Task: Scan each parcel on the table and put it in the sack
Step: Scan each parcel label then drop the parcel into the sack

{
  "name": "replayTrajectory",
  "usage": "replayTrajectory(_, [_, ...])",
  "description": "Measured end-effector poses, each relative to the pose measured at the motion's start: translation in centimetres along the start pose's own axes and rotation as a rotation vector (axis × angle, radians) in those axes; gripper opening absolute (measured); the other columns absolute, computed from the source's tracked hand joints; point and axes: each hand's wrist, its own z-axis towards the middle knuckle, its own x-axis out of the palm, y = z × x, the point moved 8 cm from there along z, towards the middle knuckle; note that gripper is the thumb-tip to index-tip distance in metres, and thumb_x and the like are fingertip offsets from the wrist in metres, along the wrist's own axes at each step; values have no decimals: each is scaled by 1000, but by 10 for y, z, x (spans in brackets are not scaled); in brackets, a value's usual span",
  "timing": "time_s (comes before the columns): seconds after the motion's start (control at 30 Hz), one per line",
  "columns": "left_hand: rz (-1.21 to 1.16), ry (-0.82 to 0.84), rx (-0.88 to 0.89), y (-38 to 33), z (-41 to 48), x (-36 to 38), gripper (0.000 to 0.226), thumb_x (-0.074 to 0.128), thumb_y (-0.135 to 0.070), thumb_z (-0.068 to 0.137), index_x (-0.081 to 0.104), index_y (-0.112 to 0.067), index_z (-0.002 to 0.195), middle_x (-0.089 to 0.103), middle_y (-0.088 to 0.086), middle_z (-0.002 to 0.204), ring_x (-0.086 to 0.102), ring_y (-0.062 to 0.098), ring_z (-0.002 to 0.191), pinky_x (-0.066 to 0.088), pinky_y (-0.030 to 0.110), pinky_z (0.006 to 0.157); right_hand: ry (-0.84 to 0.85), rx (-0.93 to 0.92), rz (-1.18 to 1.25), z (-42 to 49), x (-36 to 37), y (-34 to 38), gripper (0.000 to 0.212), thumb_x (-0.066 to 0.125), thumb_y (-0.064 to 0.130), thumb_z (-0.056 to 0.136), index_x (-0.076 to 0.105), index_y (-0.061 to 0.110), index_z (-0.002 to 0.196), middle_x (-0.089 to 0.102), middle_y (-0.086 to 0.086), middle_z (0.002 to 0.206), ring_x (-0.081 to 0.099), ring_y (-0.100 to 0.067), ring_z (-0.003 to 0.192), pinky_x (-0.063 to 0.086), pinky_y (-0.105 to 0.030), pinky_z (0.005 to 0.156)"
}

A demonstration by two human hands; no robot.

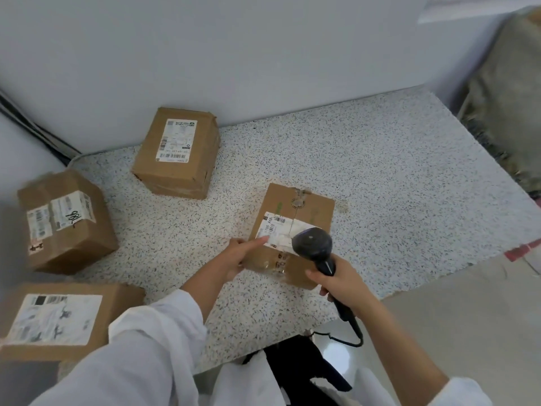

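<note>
A flat cardboard parcel (304, 212) with a white label lies in the middle of the speckled table (395, 177). My left hand (238, 254) grips its near left corner, fingers lying on the label. My right hand (339, 281) holds a black barcode scanner (313, 244) by the handle, its head hovering over the label. Three more cardboard parcels rest on the table: one at the back (178, 153), one at the left (64, 221), one at the near left (61, 320). A grey-brown sack (506, 92) stands beyond the table's right end.
A white wall runs along the back of the table. The scanner's black cable (348, 341) hangs past the near edge. Something red (524, 250) lies on the floor by the right corner. Light floor tiles show at the right.
</note>
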Motion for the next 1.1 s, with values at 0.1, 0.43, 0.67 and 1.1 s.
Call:
replayTrajectory(0.1, [29, 37, 21, 1, -10, 10, 60, 72, -23, 80, 34, -9, 124, 54, 15, 123, 57, 19, 94, 48, 24, 72, -54, 1, 71, -12, -14, -6, 19, 67, 27, 84, 54, 18, 95, 61, 0, 73, 59, -14, 57, 46, -28, 54])
replayTrajectory(0.43, [70, 152, 190, -46, -65, 103, 54, 64, -30, 87, 35, -14, 129, 55, 9, 108, 57, 27, 103, 50, 49, 92, -273, -110, 118, -69, -110, -6, 19, 69, 28, 83, 53, 24, 91, 61, 4, 71, 61, -9, 55, 47, -22, 49])
replayTrajectory(0.67, [27, 241, 375, -94, -110, 244, 54, 64, -35, 84, 38, -18, 129, 54, 1, 107, 57, 25, 103, 48, 50, 95, -484, -227, 284, -141, -240, -32, 15, 69, 19, 83, 54, 24, 83, 60, 12, 50, 56, -2, 46, 46, -23, 50])
replayTrajectory(1.1, [-76, 320, 517, -133, -174, 507, 62, 66, -36, 78, 42, -15, 131, 53, 14, 125, 55, 35, 112, 50, 50, 89, -666, -381, 231, -254, -479, -100, 16, 70, 19, 82, 55, 23, 82, 58, 9, 52, 53, 1, 43, 44, -16, 48])
